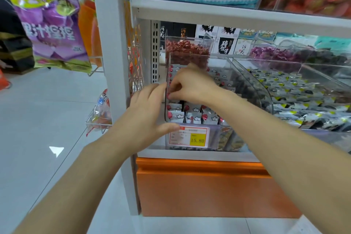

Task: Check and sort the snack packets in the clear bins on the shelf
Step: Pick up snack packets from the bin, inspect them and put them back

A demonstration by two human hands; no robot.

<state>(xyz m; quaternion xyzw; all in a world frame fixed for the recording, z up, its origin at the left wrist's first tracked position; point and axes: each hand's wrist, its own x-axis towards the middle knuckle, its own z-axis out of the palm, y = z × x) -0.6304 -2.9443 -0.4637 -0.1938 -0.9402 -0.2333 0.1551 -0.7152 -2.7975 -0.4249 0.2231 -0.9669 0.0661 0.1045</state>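
Observation:
A clear bin (252, 89) at the left end of the shelf holds several small white snack packets (193, 115) with red dots and cloud prints. My right hand (191, 85) reaches into this bin, its fingers curled down on packets by the bin's left wall. My left hand (148, 112) lies against the outside of the bin's front left corner, fingers straight up the wall and thumb along the front edge above the price tag (189, 137). Behind stands a taller clear bin (187, 51) of red-wrapped snacks.
To the right, more clear bins hold grey packets with yellow corners (296, 91) and purple-wrapped snacks (273, 55). Boxes line the shelf back. The upper shelf (228, 8) carries blue seaweed packets. Purple bags (51, 30) hang at left. The orange shelf base (209, 186) sits below.

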